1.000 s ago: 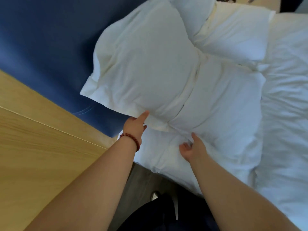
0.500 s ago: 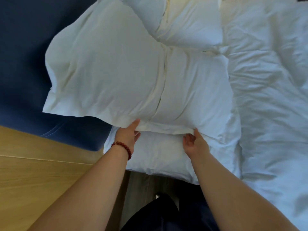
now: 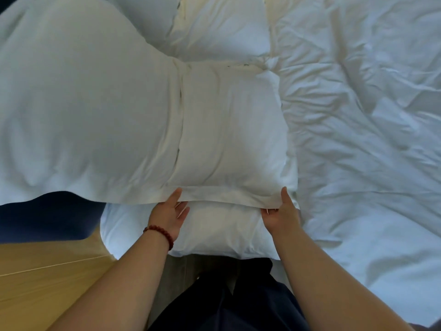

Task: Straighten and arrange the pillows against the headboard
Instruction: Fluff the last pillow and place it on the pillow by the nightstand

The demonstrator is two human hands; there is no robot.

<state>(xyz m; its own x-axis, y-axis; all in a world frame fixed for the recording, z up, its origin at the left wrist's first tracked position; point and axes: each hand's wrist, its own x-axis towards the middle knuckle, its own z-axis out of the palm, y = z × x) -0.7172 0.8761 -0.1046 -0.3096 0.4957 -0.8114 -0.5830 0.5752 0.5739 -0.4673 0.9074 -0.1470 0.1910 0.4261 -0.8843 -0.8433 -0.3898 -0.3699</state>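
A large white pillow (image 3: 119,111) leans with its left half against the dark blue headboard (image 3: 45,216) and its right half on the bed. My left hand (image 3: 168,215), with a red bead bracelet, holds the pillow's near flap edge, thumb on top and fingers under. My right hand (image 3: 280,211) pinches the same edge near the right corner. Under it lies a second white pillow (image 3: 214,232) at the bed's near edge. A third white pillow (image 3: 222,27) lies further along the headboard.
A crumpled white duvet (image 3: 358,139) covers the bed to the right. A light wooden panel (image 3: 47,271) runs beside the headboard at lower left. My dark trousers (image 3: 226,299) stand against the bed's edge.
My right hand has slid right along the top pillow's near edge to its corner. Both hands now grip that edge. The view has shifted so the pillow fills more of the frame.
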